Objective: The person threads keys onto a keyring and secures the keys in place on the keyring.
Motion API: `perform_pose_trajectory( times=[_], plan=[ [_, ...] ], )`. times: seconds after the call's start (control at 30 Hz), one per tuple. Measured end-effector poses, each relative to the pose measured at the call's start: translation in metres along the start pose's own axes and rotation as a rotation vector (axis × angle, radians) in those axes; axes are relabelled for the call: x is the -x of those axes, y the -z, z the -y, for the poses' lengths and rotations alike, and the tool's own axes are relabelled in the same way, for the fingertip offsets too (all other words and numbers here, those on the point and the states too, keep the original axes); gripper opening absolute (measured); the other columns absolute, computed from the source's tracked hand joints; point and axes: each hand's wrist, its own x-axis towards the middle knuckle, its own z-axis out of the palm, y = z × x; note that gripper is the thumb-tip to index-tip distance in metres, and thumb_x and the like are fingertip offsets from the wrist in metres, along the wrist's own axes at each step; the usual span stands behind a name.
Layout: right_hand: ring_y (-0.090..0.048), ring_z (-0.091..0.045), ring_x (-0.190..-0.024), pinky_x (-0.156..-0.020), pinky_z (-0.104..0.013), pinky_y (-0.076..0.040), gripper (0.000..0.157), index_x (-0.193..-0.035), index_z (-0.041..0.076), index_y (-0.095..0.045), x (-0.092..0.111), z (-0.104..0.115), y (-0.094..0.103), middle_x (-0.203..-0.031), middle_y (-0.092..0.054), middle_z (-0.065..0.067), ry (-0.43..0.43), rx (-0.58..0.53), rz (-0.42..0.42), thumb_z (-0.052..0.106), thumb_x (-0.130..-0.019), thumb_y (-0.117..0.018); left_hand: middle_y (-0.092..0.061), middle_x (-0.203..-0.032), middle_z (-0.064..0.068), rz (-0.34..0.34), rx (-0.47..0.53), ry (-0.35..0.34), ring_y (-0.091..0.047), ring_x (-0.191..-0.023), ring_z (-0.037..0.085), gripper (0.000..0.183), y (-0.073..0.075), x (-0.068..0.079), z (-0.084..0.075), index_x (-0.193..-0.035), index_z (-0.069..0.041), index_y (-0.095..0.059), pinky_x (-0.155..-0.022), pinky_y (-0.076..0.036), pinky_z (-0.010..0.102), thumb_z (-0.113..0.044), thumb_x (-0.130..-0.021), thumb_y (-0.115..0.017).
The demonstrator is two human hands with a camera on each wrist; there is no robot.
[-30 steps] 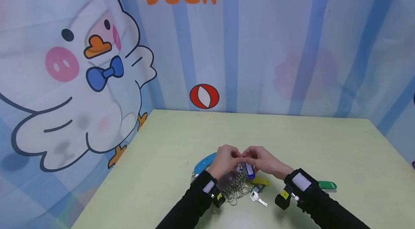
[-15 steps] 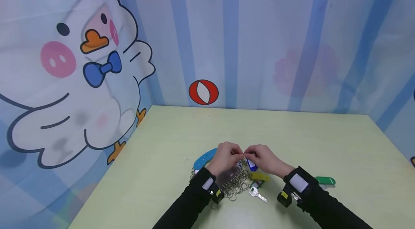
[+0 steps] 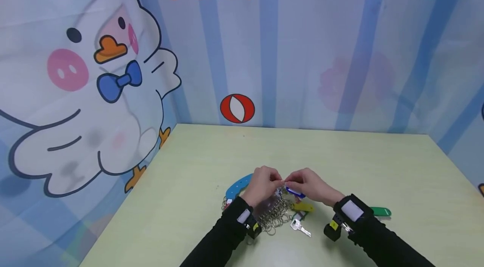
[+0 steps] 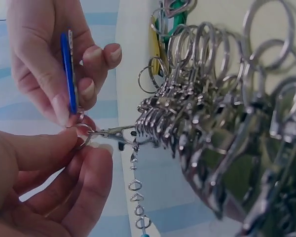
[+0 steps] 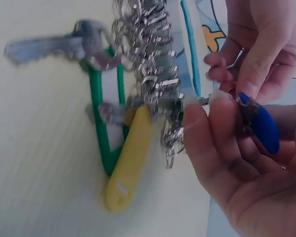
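Two hands are seen meeting above the counter (image 3: 340,162) in the head view, near the middle of its near edge. The left hand (image 3: 262,185) and the right hand (image 3: 308,185) are brought fingertip to fingertip over a bunch of metal key rings (image 3: 276,212). A blue key tag (image 3: 295,192) is pinched by the right hand. A yellow tag (image 3: 302,207), a silver key (image 3: 300,228) and a green tag (image 3: 380,211) are laid on the counter towards its right edge.

From the left wrist, a small ring (image 4: 83,134) with a clasp is pinched by the curled left fingers (image 4: 49,158), while the blue tag is gripped on edge.

From the right wrist, the blue tag is held between thumb and curled fingers, just beside the hanging rings.
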Motion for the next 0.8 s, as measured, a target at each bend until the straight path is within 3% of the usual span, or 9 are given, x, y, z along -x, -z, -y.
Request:
perform_pose_trajectory(
  times=[0.17,0.27,0.43,0.67,0.8],
  plan=[
    [-0.051,-0.01,-0.064,-0.055,-0.022,-0.042,0.025,-0.105,0.001,-0.07,-0.001,0.0023,-0.0012,-0.077,-0.066,-0.003,0.026,0.068,-0.046,0.022,-0.095,-0.06,-0.068,-0.074,0.005,-0.006,-0.014,-0.013,-0.05,-0.055,0.005,0.012,-0.0004,-0.0009,0.0018,-0.083,-0.007,-0.073,-0.051,-0.042,0.018,-0.013,-0.09,-0.067],
    [-0.052,-0.01,-0.063,-0.056,-0.023,-0.044,0.027,-0.107,0.0,-0.069,-0.0007,0.0016,0.0015,-0.077,-0.065,-0.006,-0.008,-0.018,-0.013,0.023,-0.096,-0.058,-0.068,-0.073,0.003,-0.009,-0.014,-0.015,-0.05,-0.057,0.006,0.011,0.0,-0.0008,0.0038,-0.083,-0.007,-0.074,-0.052,-0.042,0.018,-0.012,-0.09,-0.067],
    [-0.061,-0.014,-0.069,-0.066,-0.028,-0.053,0.034,-0.118,-0.005,-0.063,0.0018,-0.0004,0.0066,-0.095,-0.066,-0.02,-0.05,-0.212,0.09,0.021,-0.099,-0.055,-0.068,-0.073,0.002,-0.025,-0.023,-0.001,-0.05,-0.059,0.006,0.01,0.0004,-0.0006,0.004,-0.084,-0.007,-0.075,-0.052,-0.041,0.018,-0.01,-0.089,-0.067],
    [-0.057,-0.012,-0.063,-0.061,-0.027,-0.052,0.031,-0.111,-0.005,-0.065,0.0006,-0.0018,0.0035,-0.09,-0.066,-0.017,-0.089,-0.209,0.072,0.022,-0.097,-0.057,-0.067,-0.072,0.003,-0.002,-0.036,-0.008,-0.05,-0.059,0.006,0.011,-0.0004,0.0,0.0005,-0.082,-0.006,-0.074,-0.053,-0.041,0.018,-0.011,-0.089,-0.068],
    [-0.057,-0.01,-0.059,-0.061,-0.028,-0.055,0.03,-0.112,-0.01,-0.059,0.0011,-0.0033,0.0022,-0.087,-0.063,-0.014,-0.101,-0.292,0.067,0.016,-0.099,-0.053,-0.067,-0.072,0.003,0.026,-0.029,-0.046,-0.049,-0.058,0.005,0.012,-0.0015,0.0011,0.0001,-0.082,-0.007,-0.073,-0.053,-0.042,0.018,-0.012,-0.09,-0.067]
  ],
)
